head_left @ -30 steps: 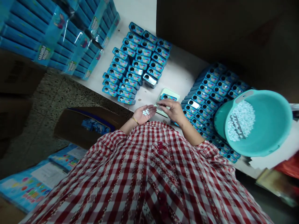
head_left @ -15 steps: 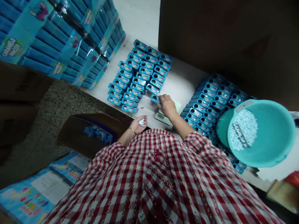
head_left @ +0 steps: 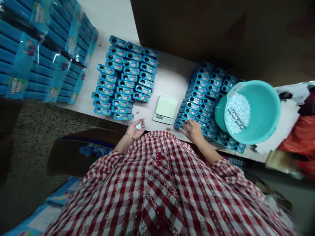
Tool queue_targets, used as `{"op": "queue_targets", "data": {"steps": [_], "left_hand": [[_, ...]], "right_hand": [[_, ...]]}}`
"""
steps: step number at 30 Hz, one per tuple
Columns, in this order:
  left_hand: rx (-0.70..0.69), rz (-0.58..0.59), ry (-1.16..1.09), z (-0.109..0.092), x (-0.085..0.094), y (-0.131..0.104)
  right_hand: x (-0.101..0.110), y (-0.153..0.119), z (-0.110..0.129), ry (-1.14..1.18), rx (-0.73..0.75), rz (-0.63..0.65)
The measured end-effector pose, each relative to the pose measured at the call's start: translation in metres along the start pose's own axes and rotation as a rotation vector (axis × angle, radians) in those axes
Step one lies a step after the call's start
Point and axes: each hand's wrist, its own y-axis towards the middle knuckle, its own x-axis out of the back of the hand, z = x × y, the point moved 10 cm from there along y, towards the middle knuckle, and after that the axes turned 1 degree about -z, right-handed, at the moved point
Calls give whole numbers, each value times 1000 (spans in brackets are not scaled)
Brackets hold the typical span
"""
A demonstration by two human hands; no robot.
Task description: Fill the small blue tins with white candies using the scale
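White pellets [head_left: 139, 126] nestle in your left hand [head_left: 134, 129], its fingers curled upward so none roll off. Your right hand [head_left: 194, 131] meets the near end of the right-hand blue containers [head_left: 188, 110]; its grip I cannot tell. The scale [head_left: 166, 106] lies flat between them and the left-hand blue containers [head_left: 125, 90], reachable by either hand. Farther right, a teal bucket [head_left: 267, 114] contains loose pellets.

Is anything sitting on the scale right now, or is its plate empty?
Empty: the scale's pale plate shows bare, with both hands off it.
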Motion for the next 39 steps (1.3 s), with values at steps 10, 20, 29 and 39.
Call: {"op": "queue_targets", "data": {"steps": [10,20,29,39], "left_hand": [[27,95,125,2,-17,-5],[26,111,134,0,-4,-7],[-7,19,82,-8,14,-9],[-37,-6,34,-15,20,1]], "right_hand": [[-21,-13,26,-198,-121,38],[-9,103,63,-178,32,76],[7,42,-6,223,-296,-326],[-16,13,-24,448,-489,-408]]}}
